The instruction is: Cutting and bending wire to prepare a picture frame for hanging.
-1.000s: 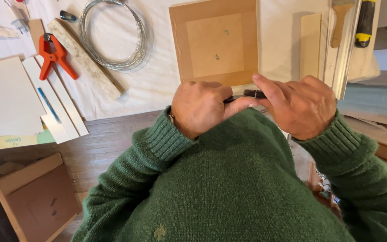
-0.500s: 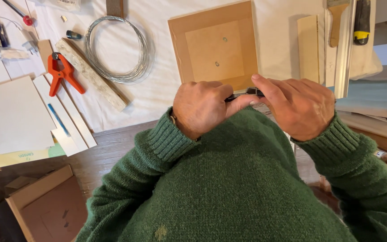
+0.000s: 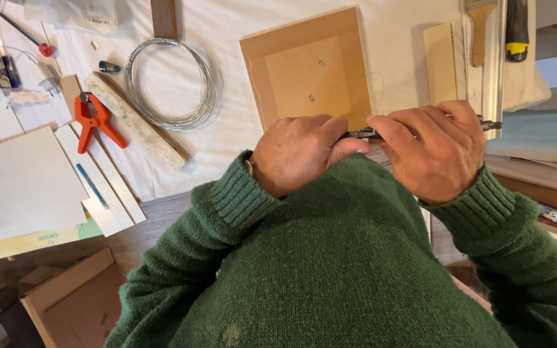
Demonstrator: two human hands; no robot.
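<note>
Since the earlier frame our hands barely moved. Left hand and right hand fingers grip a thin dark tool, axis left-right between them.

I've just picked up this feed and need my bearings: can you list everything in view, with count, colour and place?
Slim dark metal tool: one, black, held between both hands.
Square brown board frame: one, tan, on the white cloth above the hands.
Coil of silver wire: one, grey, upper left of centre.
Orange spring clamp: one, left.
Rough pale wooden strip: one, beside the clamp.
White paper sheets: a stack, far left.
Plain wood block: one, upper right.
Paintbrush: one, top right.
Cardboard box: one, brown, lower left.
Left hand: closed grip on the tool.
Right hand: closed grip on the tool.
</note>
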